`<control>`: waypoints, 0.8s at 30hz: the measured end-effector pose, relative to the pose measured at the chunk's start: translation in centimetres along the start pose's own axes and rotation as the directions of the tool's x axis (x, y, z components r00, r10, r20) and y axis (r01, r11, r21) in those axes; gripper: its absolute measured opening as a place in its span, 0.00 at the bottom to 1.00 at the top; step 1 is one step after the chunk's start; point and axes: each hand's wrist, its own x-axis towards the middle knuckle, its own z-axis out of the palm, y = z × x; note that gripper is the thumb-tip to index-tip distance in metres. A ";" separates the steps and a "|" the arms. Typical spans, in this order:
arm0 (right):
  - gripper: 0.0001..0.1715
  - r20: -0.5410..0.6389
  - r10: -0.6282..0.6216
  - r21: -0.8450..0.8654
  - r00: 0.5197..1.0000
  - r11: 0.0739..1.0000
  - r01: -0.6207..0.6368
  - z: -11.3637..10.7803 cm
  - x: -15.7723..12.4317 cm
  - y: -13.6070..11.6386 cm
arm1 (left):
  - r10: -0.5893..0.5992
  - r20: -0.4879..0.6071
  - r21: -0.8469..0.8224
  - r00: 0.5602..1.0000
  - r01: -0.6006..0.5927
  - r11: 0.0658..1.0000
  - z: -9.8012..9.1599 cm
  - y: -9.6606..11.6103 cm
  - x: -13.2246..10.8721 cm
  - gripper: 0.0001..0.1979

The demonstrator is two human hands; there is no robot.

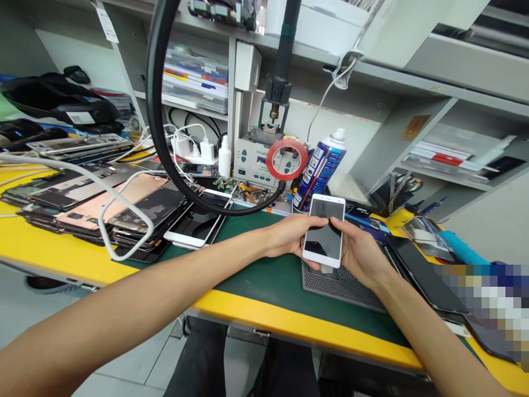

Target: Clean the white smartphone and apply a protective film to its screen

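Note:
A white smartphone (324,230) with a dark screen is held upright over the green mat (264,275), screen toward me. My left hand (289,234) grips its left edge, thumb lying across the glass. My right hand (357,248) wraps its right edge, thumb also on the screen. Just beneath the phone lies a grey grid-textured pad (343,284).
Stacks of phone screens and frames (95,204) fill the left of the yellow-edged bench (289,322), with white cables (103,204) over them. A thick black hose (157,110), red tape ring (286,160), blue spray can (320,165) and a grey machine (258,160) stand behind. More dark screens (417,270) lie right.

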 end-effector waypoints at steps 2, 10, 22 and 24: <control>0.16 0.008 -0.008 -0.001 1.000 1.000 0.008 0.0 -0.1 0.0 | -0.004 -0.009 0.002 1.000 0.004 1.000 0.1 0.0 0.0 0.16; 0.15 0.000 -0.020 -0.001 1.000 1.000 0.020 0.0 0.2 0.0 | -0.002 -0.009 -0.007 1.000 0.002 1.000 0.1 0.1 0.0 0.15; 0.16 0.007 -0.061 -0.044 0.998 0.997 0.061 -0.2 0.2 0.2 | 0.019 -0.041 0.019 0.999 -0.018 1.000 0.5 0.1 -0.2 0.13; 0.19 0.021 -0.071 -0.053 0.997 0.996 0.073 -0.2 0.3 0.3 | 0.033 -0.030 0.027 0.999 -0.032 0.999 0.5 0.1 -0.2 0.13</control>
